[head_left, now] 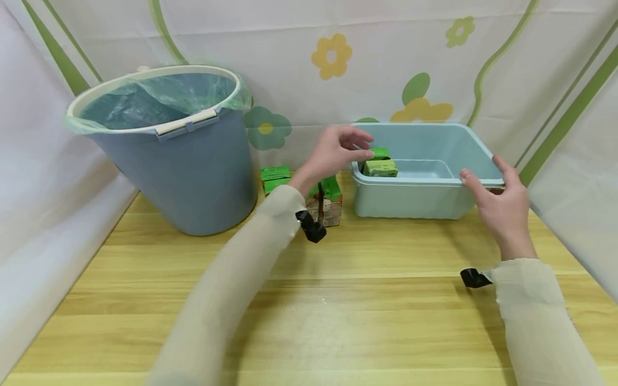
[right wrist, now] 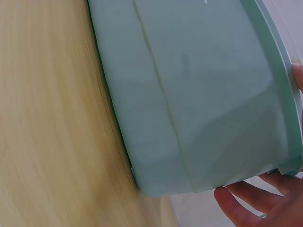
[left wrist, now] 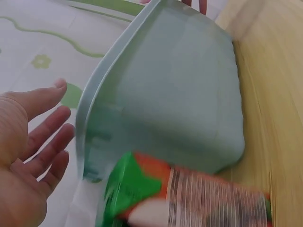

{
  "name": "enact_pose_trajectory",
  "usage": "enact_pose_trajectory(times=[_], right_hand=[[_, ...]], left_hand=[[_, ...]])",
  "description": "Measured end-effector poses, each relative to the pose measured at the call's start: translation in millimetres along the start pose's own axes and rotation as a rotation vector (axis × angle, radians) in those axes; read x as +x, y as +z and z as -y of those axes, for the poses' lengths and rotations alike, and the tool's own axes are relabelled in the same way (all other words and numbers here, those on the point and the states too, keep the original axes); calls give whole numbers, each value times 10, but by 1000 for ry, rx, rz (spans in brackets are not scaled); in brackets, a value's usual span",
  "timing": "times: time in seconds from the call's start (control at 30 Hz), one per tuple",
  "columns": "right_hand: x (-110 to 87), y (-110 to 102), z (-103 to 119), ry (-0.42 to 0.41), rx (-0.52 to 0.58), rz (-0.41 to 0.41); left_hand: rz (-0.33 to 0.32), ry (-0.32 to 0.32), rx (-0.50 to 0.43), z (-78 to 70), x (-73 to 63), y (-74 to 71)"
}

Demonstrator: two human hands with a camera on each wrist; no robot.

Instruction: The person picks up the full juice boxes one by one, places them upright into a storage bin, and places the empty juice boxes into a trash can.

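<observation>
A light blue-green plastic storage bin (head_left: 410, 201) stands on the table. My right hand (head_left: 507, 206) grips its right end, thumb over the rim and fingers beneath, as the right wrist view shows the fingers (right wrist: 255, 196) under the rim. Over the bin's left end is my left hand (head_left: 338, 146), its fingers loosely bent and nothing in them. In the left wrist view that hand (left wrist: 35, 151) is relaxed beside the rim. Just below its fingertips, inside the bin, sit two green-topped drink cartons (head_left: 381, 169). More such cartons (head_left: 332, 201) stand left of the bin, partly hidden by my left wrist.
A blue-grey bucket (head_left: 193, 177) with a pale rim and a thin green plastic liner (head_left: 178, 91) stands at the back left. Behind everything hangs a white cloth (head_left: 289, 48) with flower prints. The wood-grain table (head_left: 338, 321) stretches toward me.
</observation>
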State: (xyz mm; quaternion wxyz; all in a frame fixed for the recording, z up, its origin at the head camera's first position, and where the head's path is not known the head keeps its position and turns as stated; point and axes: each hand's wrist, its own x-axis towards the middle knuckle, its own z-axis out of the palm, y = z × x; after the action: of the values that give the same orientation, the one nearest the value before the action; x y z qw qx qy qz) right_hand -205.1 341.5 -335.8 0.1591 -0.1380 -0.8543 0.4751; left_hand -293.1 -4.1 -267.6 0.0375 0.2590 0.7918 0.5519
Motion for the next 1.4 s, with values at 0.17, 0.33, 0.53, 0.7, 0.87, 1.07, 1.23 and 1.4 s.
enact_pose_trajectory(times=[0.17,0.33,0.53,0.7,0.87,1.07,1.23,1.4], right_hand=[[0,-12,-7,-2,-1,2],[8,-21,-5,-3,2,-12],[11,-22,-9,-2,4,-12],[15,-24,-11,-3,-1,-12],[19,-28,-20,-8,-6,-15],[24,-28,-27,-11,0,-15],[23,-25,-21,-11,3,-15],[18,-27,-24,-13,3,-13]], left_hand=[[27,-23,73,37,-166,-173],[84,-25,187,94,-295,-302],[168,-54,346,178,-421,-389],[232,-81,417,211,-475,-431],[282,-92,474,220,-491,-449],[328,-65,546,206,-467,-436],[363,-24,586,207,-448,-424],[374,32,639,213,-423,-400]])
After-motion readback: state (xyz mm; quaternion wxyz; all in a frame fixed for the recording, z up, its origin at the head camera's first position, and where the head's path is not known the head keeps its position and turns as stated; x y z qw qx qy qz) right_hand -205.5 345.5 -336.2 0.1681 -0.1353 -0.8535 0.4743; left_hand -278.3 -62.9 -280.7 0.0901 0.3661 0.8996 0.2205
